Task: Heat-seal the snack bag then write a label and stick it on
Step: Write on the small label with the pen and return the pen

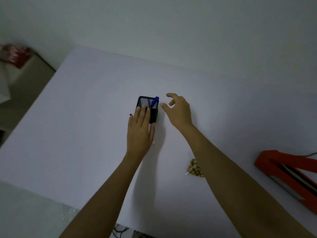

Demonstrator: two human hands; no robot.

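Note:
A black mesh pen holder (148,102) stands mid-table with a blue pen (154,101) sticking out of it. My left hand (140,129) lies against the holder's near side with straight fingers, the thumb on its right face. My right hand (178,111) hovers just right of the pen, fingers loosely curled and apart, holding nothing. The snack bag (194,168), clear with brown nuts inside, lies on the table partly hidden by my right forearm. The orange heat sealer (284,170) sits at the right edge, its arm raised.
The white table (85,117) has its left edge running diagonally and a wall behind it. A red-and-white object (13,54) sits on a low surface at far left. A small white piece (154,142) peeks from under my left hand.

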